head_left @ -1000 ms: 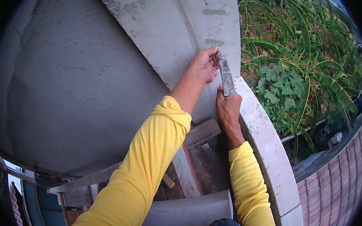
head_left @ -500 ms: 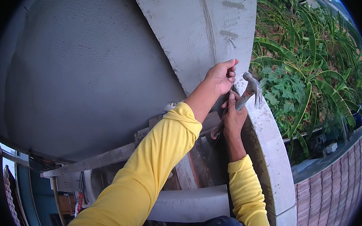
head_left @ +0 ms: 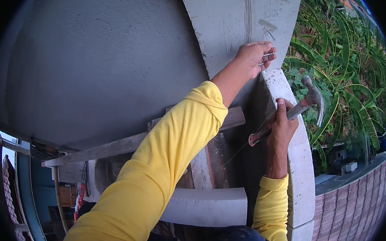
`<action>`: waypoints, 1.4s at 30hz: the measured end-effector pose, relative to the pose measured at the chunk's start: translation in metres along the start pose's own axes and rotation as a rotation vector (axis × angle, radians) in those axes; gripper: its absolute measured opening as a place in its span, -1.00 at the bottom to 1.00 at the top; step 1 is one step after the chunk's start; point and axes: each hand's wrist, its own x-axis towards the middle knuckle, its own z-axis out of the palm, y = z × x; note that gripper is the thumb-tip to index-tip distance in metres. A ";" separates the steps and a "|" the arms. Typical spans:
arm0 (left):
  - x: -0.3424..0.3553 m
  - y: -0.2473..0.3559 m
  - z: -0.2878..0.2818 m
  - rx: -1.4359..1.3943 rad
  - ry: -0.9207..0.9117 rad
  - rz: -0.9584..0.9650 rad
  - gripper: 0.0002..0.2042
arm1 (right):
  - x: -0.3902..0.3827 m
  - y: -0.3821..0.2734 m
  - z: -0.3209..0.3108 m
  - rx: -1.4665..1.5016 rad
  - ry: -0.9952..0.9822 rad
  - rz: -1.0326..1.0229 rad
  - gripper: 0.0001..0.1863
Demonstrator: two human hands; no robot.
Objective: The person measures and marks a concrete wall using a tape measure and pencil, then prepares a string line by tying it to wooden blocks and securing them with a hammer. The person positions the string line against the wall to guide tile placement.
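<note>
My left hand (head_left: 253,58), reaching up at the grey wall panel (head_left: 227,15), is closed on a thin string that crosses its curled fingers. Just above those fingers a nail (head_left: 271,35) sticks out of the panel, with a loop of the string at it. My right hand (head_left: 284,127) grips a claw hammer (head_left: 302,108) by the middle of its handle, the metal head tilted up to the right over the curved pale ledge (head_left: 304,162). Below the right hand, the thin line (head_left: 233,157) slants down toward the boards.
To the left rises a large grey plastered surface (head_left: 98,60). A curved pale block (head_left: 205,206) and wooden boards (head_left: 200,170) lie below my arms. Beyond the ledge, plants (head_left: 343,86) and a tiled roof (head_left: 352,212) sit lower down.
The two hands have drawn apart. My right hand with the hammer has moved right and down, away from the left hand; my left hand is closer to the nail, string across its fingers.
</note>
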 end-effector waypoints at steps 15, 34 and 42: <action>0.012 -0.002 0.035 0.200 0.216 0.379 -0.81 | 0.004 -0.027 -0.014 -0.039 0.015 -0.026 -0.62; -0.145 0.031 -0.194 1.257 -0.009 -0.042 -0.57 | -0.028 -0.046 -0.063 -0.162 -0.054 0.013 -0.63; -0.245 -0.047 -0.389 1.238 0.446 -0.550 -0.76 | -0.071 -0.067 -0.111 -0.233 -0.078 0.068 -0.65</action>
